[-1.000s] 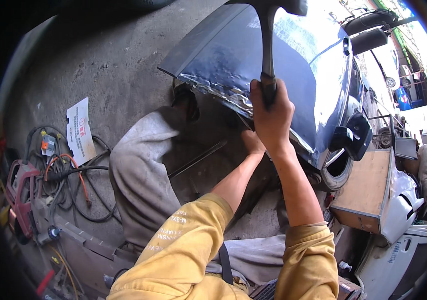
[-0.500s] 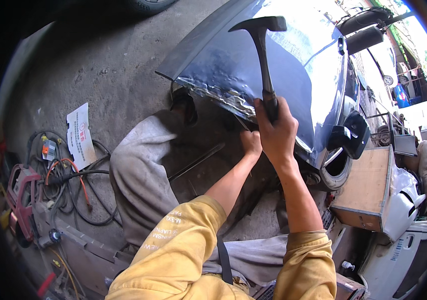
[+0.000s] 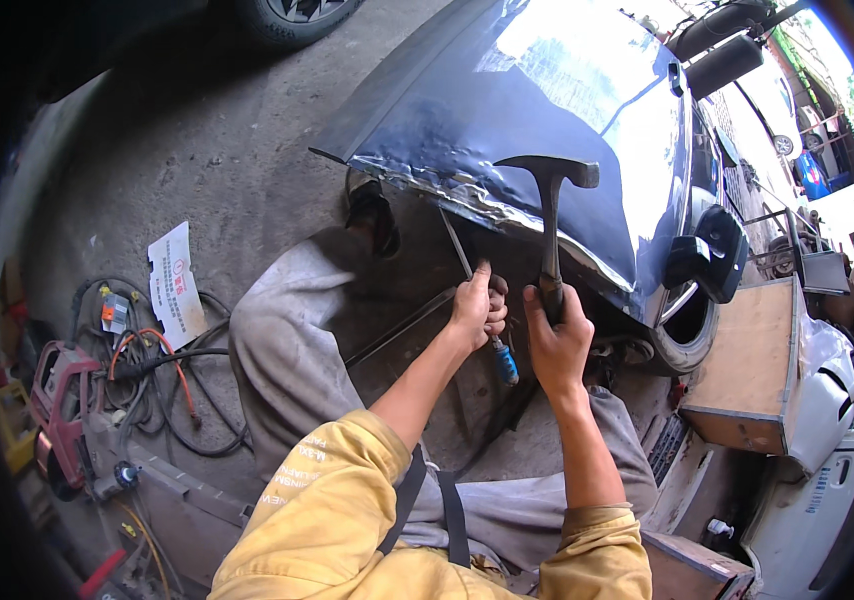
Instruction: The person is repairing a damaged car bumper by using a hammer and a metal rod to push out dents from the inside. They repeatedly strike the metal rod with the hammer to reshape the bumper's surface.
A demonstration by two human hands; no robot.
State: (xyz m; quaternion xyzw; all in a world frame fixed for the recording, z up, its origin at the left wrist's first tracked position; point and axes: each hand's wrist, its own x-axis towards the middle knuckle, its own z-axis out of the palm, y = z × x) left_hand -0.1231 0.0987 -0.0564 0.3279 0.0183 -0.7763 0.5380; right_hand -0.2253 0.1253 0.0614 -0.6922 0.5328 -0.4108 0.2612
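Note:
My right hand (image 3: 559, 335) is closed round the handle of a hammer (image 3: 551, 225), its head raised in front of the dark car panel (image 3: 467, 125). A long thin screwdriver-like tool with a blue handle (image 3: 506, 364) is gripped in my left hand (image 3: 478, 305). Its metal shaft slants up to the panel's crumpled lower edge (image 3: 437, 188). Whether the tip touches the metal, I cannot tell. Dents and bare, scraped metal show along that edge. Both hands are close together below the panel, above my spread legs.
A car tyre (image 3: 682, 340) and door mirror (image 3: 712, 255) are at the right, beside a wooden box (image 3: 742, 365). On the left floor lie coiled cables (image 3: 162, 385), a printed white sheet (image 3: 177, 285) and a red-framed tool (image 3: 62, 400). Another wheel (image 3: 297, 20) stands at the top.
My left hand has moved left and slightly down, bringing the tool's blue handle into sight. The hammer in my right hand has moved down and a little to the right.

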